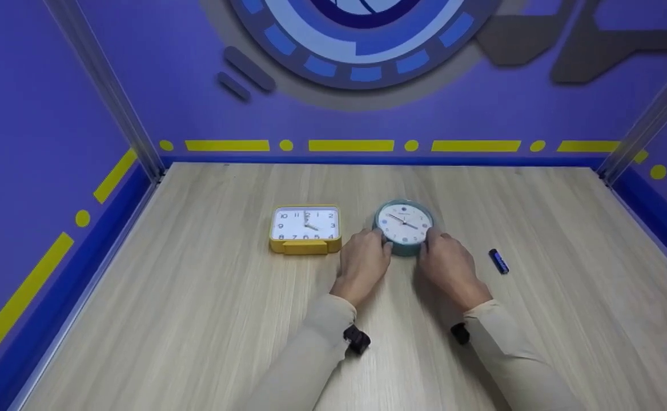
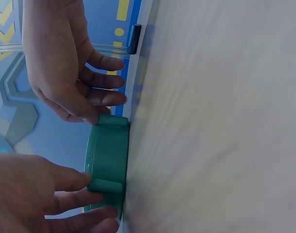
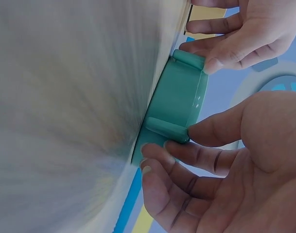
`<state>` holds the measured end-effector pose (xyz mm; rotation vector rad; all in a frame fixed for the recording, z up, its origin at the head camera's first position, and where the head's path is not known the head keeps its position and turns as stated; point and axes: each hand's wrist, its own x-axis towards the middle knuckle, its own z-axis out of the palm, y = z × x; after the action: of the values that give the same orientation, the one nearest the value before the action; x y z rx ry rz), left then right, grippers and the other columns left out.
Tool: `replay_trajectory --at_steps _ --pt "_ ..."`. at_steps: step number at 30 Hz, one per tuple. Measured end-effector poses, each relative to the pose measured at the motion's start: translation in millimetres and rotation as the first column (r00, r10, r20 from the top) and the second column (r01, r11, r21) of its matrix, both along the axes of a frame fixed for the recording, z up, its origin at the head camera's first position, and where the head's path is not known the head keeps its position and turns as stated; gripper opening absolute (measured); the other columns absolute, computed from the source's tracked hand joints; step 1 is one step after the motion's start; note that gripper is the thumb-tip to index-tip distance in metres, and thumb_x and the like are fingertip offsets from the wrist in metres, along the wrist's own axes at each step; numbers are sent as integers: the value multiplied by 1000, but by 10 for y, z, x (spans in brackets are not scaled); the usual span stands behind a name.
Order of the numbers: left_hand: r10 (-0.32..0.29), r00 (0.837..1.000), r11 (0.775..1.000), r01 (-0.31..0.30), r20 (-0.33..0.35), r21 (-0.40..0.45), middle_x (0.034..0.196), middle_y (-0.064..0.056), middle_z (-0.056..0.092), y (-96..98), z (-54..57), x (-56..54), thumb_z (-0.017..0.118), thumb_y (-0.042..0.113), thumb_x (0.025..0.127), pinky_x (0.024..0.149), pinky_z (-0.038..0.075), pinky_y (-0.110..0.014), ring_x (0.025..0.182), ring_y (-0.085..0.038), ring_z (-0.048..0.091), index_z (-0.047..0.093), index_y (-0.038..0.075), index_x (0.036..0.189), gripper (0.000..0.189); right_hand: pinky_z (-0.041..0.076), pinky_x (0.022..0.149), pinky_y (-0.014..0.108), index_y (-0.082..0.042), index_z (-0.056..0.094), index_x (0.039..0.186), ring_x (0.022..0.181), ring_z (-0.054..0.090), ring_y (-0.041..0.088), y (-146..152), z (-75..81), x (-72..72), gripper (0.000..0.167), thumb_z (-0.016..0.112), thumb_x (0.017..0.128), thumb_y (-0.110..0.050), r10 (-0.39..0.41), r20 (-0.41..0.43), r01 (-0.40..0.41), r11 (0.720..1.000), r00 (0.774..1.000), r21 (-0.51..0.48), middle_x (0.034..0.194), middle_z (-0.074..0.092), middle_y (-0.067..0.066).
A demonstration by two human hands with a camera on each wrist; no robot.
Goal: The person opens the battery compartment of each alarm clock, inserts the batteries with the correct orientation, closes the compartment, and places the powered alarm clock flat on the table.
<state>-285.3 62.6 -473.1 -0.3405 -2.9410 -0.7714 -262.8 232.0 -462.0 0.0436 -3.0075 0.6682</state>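
A round teal alarm clock (image 1: 405, 222) lies face up on the wooden table, its white dial and hands showing in the head view. My left hand (image 1: 364, 260) holds its lower left side, thumb and fingers around one of the short feet (image 2: 106, 185) on the rim. On the opposite side my right hand (image 1: 449, 264) pinches the other foot (image 3: 168, 129) between thumb and fingers. Both wrist views show the smooth teal rim (image 3: 176, 90) between the two hands, low against the tabletop.
Left of my left hand lies a yellow rectangular alarm clock (image 1: 305, 229), also face up. A dark blue battery (image 1: 498, 261) lies on the table (image 1: 196, 319) to the right of my right hand. Blue panels (image 1: 139, 68) with yellow marks wall the table's back and sides.
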Motion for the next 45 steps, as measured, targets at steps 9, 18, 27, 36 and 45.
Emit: replay_trajectory --at_steps 9,18,27,36,45 --pt "-38 997 999 39 -60 19 83 2 65 -60 -8 55 75 25 101 65 48 -35 75 -13 57 76 10 98 16 50 65 49 12 61 116 72 53 28 22 -44 96 21 57 105 -6 57 -94 -52 997 994 49 86 61 19" --pt "-55 997 998 54 -60 -16 81 3 63 -109 27 182 77 27 100 63 47 -34 72 -12 53 76 12 94 16 46 63 43 10 62 117 73 52 27 42 -24 236 19 59 106 -6 77 -48 -76 997 996 26 83 54 11" --pt "-71 997 997 69 -31 -45 82 4 63 -149 79 361 78 29 99 63 47 -33 74 -12 55 79 13 97 17 44 61 40 7 65 113 70 51 24 55 -11 408 15 61 104 -5 118 -72 -116 993 990 31 81 54 9" --pt "-119 991 991 115 -61 -63 81 2 66 -180 92 559 79 29 98 63 50 -34 75 -14 62 78 14 91 16 45 60 39 4 65 105 70 50 23 89 -21 608 7 64 101 -1 155 -114 -152 988 981 40 80 55 7" --pt "-157 981 983 143 -118 -119 83 -1 70 -187 95 747 80 29 97 63 52 -35 79 -18 69 79 15 91 15 43 59 37 2 65 104 70 49 21 117 -18 790 6 67 100 -1 170 -120 -165 985 978 49 79 54 6"
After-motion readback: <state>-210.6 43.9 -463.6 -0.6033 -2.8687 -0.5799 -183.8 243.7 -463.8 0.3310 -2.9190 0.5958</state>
